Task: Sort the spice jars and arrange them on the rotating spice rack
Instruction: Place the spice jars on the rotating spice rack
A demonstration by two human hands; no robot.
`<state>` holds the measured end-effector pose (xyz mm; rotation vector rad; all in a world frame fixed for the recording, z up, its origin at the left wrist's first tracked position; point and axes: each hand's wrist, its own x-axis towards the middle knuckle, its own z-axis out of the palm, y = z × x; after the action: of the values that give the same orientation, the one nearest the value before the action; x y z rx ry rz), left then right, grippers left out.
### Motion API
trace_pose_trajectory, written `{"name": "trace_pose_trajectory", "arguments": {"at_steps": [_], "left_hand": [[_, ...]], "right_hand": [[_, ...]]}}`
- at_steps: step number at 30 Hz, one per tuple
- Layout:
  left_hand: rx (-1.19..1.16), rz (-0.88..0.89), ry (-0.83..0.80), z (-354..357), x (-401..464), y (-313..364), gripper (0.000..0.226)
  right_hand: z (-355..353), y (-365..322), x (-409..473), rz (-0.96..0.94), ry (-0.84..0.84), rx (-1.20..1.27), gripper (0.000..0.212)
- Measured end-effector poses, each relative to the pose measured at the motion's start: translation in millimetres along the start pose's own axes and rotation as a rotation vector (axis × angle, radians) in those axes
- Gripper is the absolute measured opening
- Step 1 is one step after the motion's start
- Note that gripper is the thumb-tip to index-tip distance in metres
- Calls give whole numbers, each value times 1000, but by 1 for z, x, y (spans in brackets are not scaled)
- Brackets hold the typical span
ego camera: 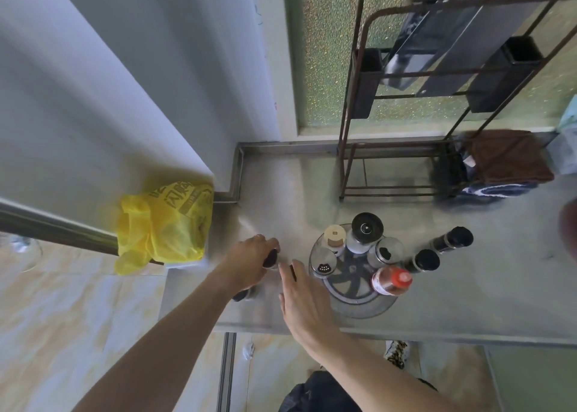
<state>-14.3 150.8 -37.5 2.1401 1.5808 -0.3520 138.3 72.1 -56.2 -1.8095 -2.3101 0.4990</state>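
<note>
The round rotating spice rack (pixel 352 290) stands on the steel counter. On it are a tall black-capped jar (pixel 366 229), a beige-lidded jar (pixel 334 236), two silver shaker jars (pixel 324 263) (pixel 385 251) and a red-capped bottle (pixel 393 282). Two black-capped jars (pixel 426 260) (pixel 452 239) stand on the counter right of the rack. My left hand (pixel 249 261) is closed around a black-capped jar (pixel 271 258) left of the rack. Another dark jar (pixel 245 293) shows under that wrist. My right hand (pixel 304 296) hovers with fingers spread beside the rack, over a small dark jar (pixel 293 271) that is mostly hidden.
A yellow plastic bag (pixel 165 224) hangs on a steel rail at the counter's left corner. A brown metal shelf (pixel 406 149) with black containers and a brown cloth (pixel 505 158) stands at the back. The counter's front edge (pixel 406 333) runs below the rack.
</note>
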Motion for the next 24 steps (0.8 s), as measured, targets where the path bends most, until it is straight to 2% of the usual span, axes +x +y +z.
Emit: {"name": "trace_pose_trajectory", "arguments": {"at_steps": [3,6,10,12,15,19,24], "left_hand": [[-6,-32,112,9,-1,7,33],[-56,-42,163,4,-13,13,35],[-229,-1,354,-12,-42,23,35],[-333,32,398,-20,-55,37,34],[-447,53,374,-22,-66,67,34],[-568,-42,371,1,-66,98,35],[-608,-118,397,30,-57,128,33]], "right_hand": [[3,-1,5,-23,26,-3,54],[-4,5,-5,-25,11,104,43],[-26,24,-35,-16,2,255,19],[-40,40,-51,23,61,322,24],[-53,65,-71,119,110,345,36],[-57,87,-80,210,165,315,49],[-50,95,-76,232,173,307,53]]}}
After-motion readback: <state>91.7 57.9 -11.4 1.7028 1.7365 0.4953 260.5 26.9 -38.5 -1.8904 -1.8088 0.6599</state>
